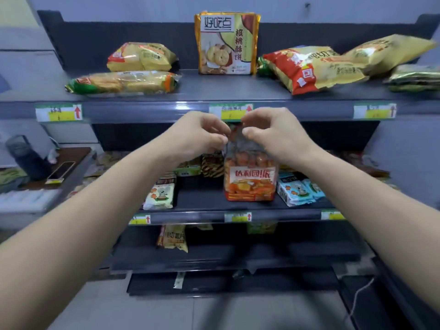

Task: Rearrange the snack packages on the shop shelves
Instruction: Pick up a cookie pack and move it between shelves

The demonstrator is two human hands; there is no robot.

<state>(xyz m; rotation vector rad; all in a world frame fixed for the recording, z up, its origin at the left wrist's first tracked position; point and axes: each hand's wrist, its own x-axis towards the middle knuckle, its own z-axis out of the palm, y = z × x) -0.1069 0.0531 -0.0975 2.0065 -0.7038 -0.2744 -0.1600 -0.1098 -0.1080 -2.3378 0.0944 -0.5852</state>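
An orange pie bag with a clear top stands upright on the middle shelf. My left hand and my right hand both pinch its top seal from either side, just below the top shelf's front rail. On the top shelf a gold cookie bag stands upright, with flat yellow chip bags and a long cracker pack to its left. A red and yellow chip bag lies to its right.
White mouse-print packs lie left of the orange bag, blue mouse-print packs right of it. A striped pack stands behind. A chip bag sits on the lower shelf. A dark bottle stands on a side counter at the left.
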